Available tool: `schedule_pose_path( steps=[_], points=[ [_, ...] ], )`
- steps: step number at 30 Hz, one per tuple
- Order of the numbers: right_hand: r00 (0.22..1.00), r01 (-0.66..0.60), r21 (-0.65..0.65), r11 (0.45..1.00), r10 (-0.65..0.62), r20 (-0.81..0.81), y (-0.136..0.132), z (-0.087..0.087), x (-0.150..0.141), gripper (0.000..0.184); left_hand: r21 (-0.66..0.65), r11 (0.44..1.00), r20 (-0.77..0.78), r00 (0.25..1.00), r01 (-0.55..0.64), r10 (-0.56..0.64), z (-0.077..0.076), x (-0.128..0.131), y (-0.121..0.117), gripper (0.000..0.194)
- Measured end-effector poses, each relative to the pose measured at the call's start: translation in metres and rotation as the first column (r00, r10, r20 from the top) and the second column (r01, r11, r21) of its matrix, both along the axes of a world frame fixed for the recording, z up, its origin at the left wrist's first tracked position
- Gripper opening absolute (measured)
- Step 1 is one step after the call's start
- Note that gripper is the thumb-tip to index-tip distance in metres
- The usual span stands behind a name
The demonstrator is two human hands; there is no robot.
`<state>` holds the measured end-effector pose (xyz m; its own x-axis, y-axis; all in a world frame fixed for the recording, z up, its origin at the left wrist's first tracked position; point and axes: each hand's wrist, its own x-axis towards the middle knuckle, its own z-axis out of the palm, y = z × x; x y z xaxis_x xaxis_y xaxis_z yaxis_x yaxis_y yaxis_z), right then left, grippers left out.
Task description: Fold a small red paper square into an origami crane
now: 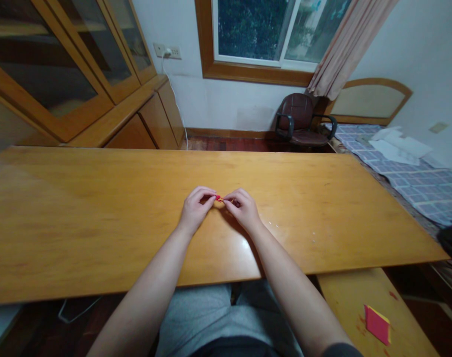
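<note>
My left hand (198, 210) and my right hand (243, 209) meet above the middle of the wooden table. Pinched between thumb and fingers of the left one is a small red-and-yellow piece (219, 198) that looks like folded paper. The right thumb and fingertips close on its other end, where thin yellow and red edges show. Much of the piece is hidden by my fingertips, so its full shape cannot be made out.
A few tiny pale bits (274, 225) lie on the table (99, 208) right of my hands. On a lower wooden surface (345, 292) at bottom right rests a red-and-yellow paper stack (377, 325). Beyond the table stand a brown chair (298, 116) and a cabinet (136, 124).
</note>
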<state>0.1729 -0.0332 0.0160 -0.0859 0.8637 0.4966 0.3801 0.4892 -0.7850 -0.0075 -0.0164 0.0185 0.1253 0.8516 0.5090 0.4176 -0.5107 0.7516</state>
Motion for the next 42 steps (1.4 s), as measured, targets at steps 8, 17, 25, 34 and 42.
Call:
schedule_pose_path(
  steps=[8,17,25,34,42],
  points=[
    [1.0,-0.016,-0.073,0.997,0.015,-0.011,0.009,-0.014,0.001,0.02,-0.012,1.0,0.063,0.998,-0.006,0.006,-0.001,-0.003,0.003,0.008],
    [0.998,-0.051,-0.046,0.998,0.052,0.02,0.005,-0.009,0.002,0.005,-0.096,0.995,0.166,0.986,0.037,-0.021,-0.006,-0.004,0.006,0.008],
    [0.999,-0.051,-0.036,0.998,0.052,0.015,0.004,-0.01,0.002,0.007,-0.09,0.994,0.137,0.989,0.06,-0.048,-0.006,-0.005,0.007,0.008],
    [1.0,0.019,-0.004,1.0,-0.019,0.025,0.004,-0.009,0.002,0.01,-0.176,0.983,0.183,0.983,0.057,-0.024,-0.006,-0.003,0.008,0.017],
    [0.995,0.1,0.015,0.995,-0.1,0.026,0.006,-0.01,0.002,0.011,-0.17,0.982,0.08,0.995,0.079,-0.066,-0.007,0.0,0.004,0.015]
  ],
)
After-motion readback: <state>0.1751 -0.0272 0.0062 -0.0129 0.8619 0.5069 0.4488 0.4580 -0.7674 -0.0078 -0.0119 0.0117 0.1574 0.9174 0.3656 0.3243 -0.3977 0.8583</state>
